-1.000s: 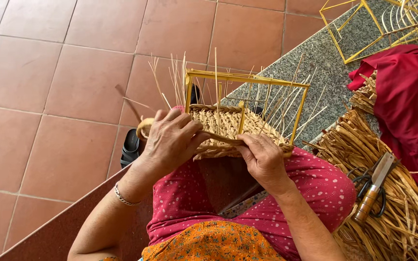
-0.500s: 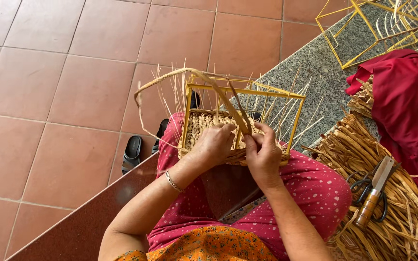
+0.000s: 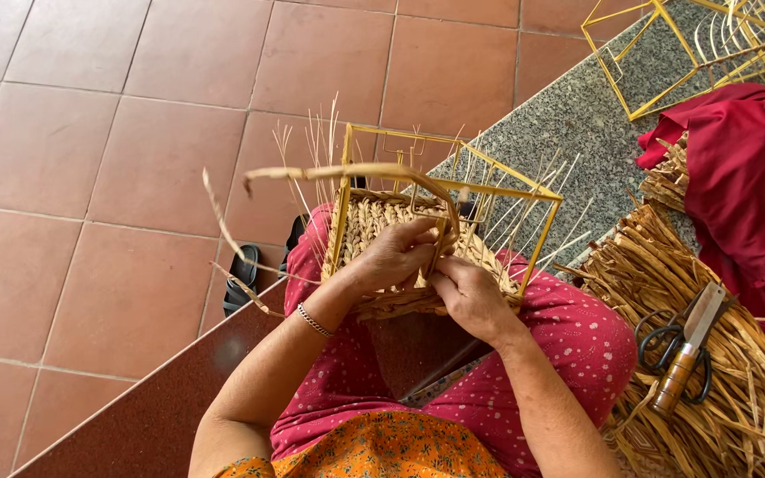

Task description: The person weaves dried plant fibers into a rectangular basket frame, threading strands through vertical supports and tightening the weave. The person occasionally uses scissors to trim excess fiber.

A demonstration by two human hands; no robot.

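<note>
A half-woven straw basket (image 3: 374,226) on a yellow wire frame (image 3: 453,181) rests on my lap. My left hand (image 3: 396,255) lies on the woven side and pinches a long flat straw strand (image 3: 347,172). The strand arcs up over the frame and trails out to the left. My right hand (image 3: 467,296) grips the same strand low at the basket's near edge, close against my left fingers. Thin upright stakes stick up around the frame.
A heap of dried straw strips (image 3: 719,354) lies at my right, with a wooden-handled knife (image 3: 688,350) and black scissors (image 3: 666,341) on it. A red cloth (image 3: 745,177) and empty yellow wire frames (image 3: 657,53) sit on the grey stone ledge (image 3: 568,124). Black sandals (image 3: 243,274) stand on the tile floor.
My left hand moved from the basket's left side to its middle beside my right hand. The strand swung up over the frame and now trails left.
</note>
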